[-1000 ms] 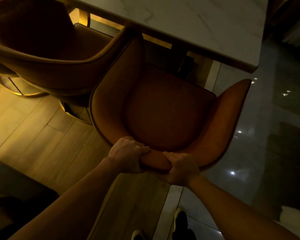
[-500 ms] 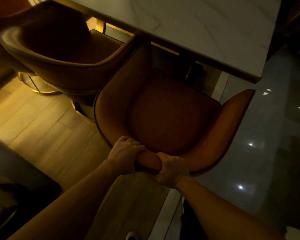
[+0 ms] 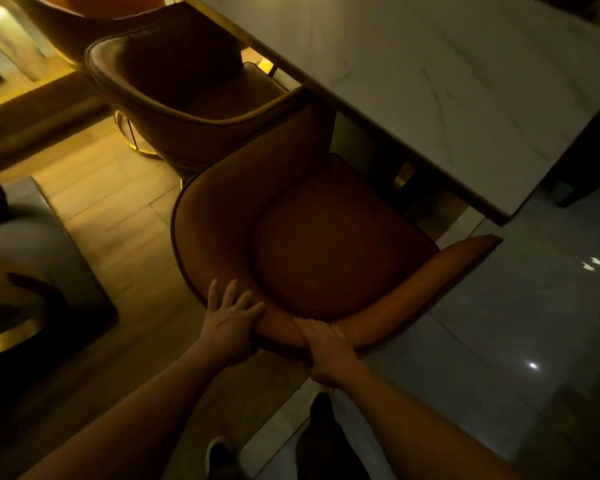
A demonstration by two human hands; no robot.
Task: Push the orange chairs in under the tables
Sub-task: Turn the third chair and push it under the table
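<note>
While dim, orange chair (image 3: 326, 251) front hidden under table (image 3: 447, 81), floor blurred

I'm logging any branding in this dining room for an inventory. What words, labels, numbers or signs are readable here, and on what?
None can be read.
The orange chair held by the left hand and right hand shows plain upholstery.
The marble table shows only veining.
The second chair bears no visible label.
The scene is dim and slightly blurred, so small tags could go unseen.
</note>
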